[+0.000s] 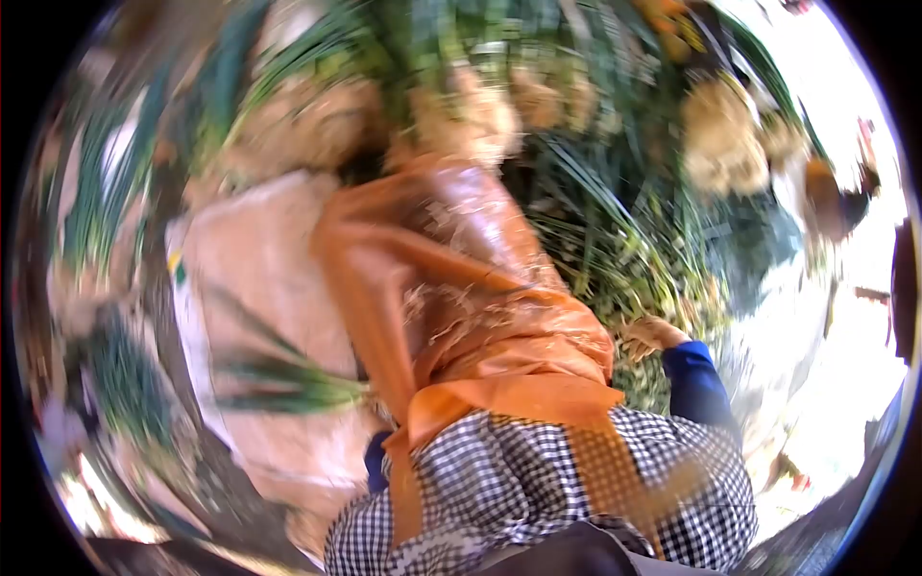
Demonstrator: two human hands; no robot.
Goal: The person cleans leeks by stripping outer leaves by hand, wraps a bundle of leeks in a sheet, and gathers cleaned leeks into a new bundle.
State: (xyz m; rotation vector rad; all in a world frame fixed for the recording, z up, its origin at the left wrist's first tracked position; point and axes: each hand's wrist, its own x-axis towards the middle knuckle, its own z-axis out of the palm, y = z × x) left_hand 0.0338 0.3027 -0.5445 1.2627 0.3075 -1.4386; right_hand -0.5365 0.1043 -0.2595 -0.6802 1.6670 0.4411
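Note:
On the right, my right hand (pixel 653 336), below a dark blue sleeve, is at the edge of a heap of loose green stalks (pixel 663 269), with its fingers somewhat apart. My left hand (pixel 380 415) shows only in part beside the orange apron (pixel 461 288), blurred and partly hidden. A small bunch of green onions (pixel 298 384) extends leftward from it over a pale sack (pixel 269 250), its white end at my fingers. Bits of root and straw cling to the apron.
Large bundles of green onions with tan roots (pixel 466 120) line the far side. More bundles (pixel 106 202) lie at the left. At the upper right are a rooty bundle (pixel 722 134) and part of another person (pixel 836 197). Grey plastic sheeting (pixel 768 250) lies at the right.

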